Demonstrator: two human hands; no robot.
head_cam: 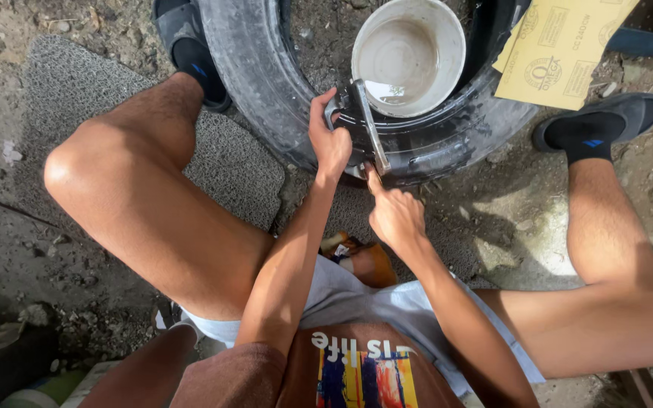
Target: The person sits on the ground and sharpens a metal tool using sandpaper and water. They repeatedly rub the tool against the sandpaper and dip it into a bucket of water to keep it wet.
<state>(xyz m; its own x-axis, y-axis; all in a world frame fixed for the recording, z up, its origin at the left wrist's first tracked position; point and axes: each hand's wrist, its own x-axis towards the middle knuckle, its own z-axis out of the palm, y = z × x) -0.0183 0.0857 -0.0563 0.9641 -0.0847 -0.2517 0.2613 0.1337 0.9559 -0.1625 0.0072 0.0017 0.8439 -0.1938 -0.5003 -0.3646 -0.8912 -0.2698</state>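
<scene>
A black rubber tyre [258, 68] lies flat on the dirt in front of me. A flat metal bar [369, 125] rests across its near rim. My left hand [329, 136] is curled around the upper end of the bar at the tyre's edge. My right hand [393, 211] presses its fingertips on the lower end of the bar, against the wet tyre wall. A white bucket [447, 60] holding a little murky water stands inside the tyre's hole.
Yellow sheets of sandpaper [561, 49] lie on the tyre's far right side. A grey mat [77, 83] covers the ground to the left. My bare legs are spread either side, feet in black socks and sandals [606, 125]. An orange object [368, 261] sits below my hands.
</scene>
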